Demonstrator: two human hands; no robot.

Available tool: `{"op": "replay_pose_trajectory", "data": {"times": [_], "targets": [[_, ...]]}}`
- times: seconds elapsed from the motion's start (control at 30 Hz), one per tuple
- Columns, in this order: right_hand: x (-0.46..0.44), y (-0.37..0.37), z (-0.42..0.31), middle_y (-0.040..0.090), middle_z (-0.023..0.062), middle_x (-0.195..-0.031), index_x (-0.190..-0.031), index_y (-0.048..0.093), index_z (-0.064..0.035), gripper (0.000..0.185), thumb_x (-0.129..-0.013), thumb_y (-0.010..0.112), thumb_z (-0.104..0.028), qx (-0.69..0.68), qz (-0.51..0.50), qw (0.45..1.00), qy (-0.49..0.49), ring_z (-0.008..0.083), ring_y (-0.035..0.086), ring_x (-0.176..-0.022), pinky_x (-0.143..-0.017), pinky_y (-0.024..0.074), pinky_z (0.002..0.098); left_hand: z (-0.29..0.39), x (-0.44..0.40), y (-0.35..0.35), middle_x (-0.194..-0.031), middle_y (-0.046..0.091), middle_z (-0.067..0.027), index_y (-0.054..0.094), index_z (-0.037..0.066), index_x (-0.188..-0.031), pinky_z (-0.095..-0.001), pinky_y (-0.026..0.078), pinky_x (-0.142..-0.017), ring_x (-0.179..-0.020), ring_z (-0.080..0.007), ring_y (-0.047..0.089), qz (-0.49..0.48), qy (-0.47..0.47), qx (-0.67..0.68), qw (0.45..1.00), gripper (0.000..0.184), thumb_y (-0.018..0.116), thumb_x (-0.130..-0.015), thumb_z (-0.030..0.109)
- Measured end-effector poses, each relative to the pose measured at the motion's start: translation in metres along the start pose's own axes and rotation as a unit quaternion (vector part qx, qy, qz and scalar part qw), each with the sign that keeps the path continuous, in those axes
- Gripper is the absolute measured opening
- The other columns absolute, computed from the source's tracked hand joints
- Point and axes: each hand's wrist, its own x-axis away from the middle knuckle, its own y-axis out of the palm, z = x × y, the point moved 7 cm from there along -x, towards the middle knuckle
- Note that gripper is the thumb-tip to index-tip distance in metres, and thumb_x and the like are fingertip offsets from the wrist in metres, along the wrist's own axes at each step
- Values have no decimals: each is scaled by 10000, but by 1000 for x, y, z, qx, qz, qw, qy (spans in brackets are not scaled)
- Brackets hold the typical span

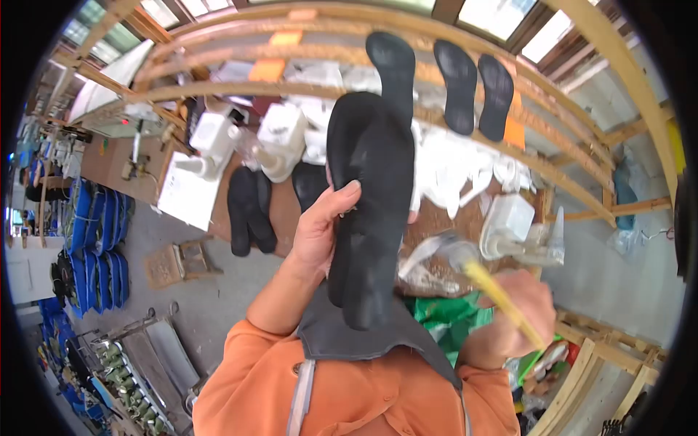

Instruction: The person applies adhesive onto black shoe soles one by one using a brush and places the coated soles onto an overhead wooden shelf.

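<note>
My left hand (pixel 314 231) grips a pair of black insoles (pixel 374 211) near the middle, its thumb on the front face and its fingers mostly hidden behind. They stand upright in front of my chest, overlapping each other. On the right, my right hand (pixel 520 312) is closed around the yellow handle of a brush-like tool (pixel 494 291). Hand and tool are smeared by motion. The tool's pale head points up and left, a short way right of the insoles, not touching them.
Three black insoles (pixel 456 87) rest against wooden rails (pixel 305 89) above the brown bench (pixel 429 236). White plastic containers (pixel 282 134) stand at its left, another container (pixel 507 224) at its right. More dark insoles (pixel 249 211) overhang the front edge. A green bag (pixel 447 320) lies below.
</note>
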Motion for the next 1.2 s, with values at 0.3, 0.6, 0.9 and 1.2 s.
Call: {"op": "replay_pose_trajectory", "data": {"times": [0.3, 0.6, 0.9, 1.2], "targets": [[37, -23, 46, 578, 119, -786, -957, 629, 58, 158, -816, 609, -11, -39, 215, 942, 255, 123, 472, -482, -453, 390, 202, 152, -141, -68, -893, 642, -104, 597, -20, -1034, -276, 485, -608, -713, -160, 597, 163, 149, -314, 923, 389, 590, -893, 343], [94, -59, 44, 593, 104, -793, -987, 622, 50, 173, -829, 596, -17, 7, 262, 897, 355, 116, 483, -497, -461, 400, 206, 213, -161, -33, -832, 628, -143, 559, -60, -1076, -304, 495, -568, -665, -216, 599, 204, 170, -515, 815, 557, 620, -851, 447], [285, -125, 148, 657, 65, -841, -1012, 656, 7, 215, -849, 633, -132, 50, 329, 762, 555, 137, 588, -654, -614, 480, 233, 251, 39, -95, -992, 637, -132, 480, 4, -1239, -263, 503, -611, -718, -167, 610, 231, 296, -276, 885, 577, 483, -926, 489], [301, -123, 197, 674, 157, -816, -960, 667, -23, 294, -817, 617, -275, 272, 104, 736, 611, 323, 616, -697, -635, 480, 380, -16, 99, -178, -1148, 509, -207, 360, -100, -1272, -326, 512, -808, -930, -281, 552, 165, 60, 27, 984, 623, 474, -946, 419]]}}
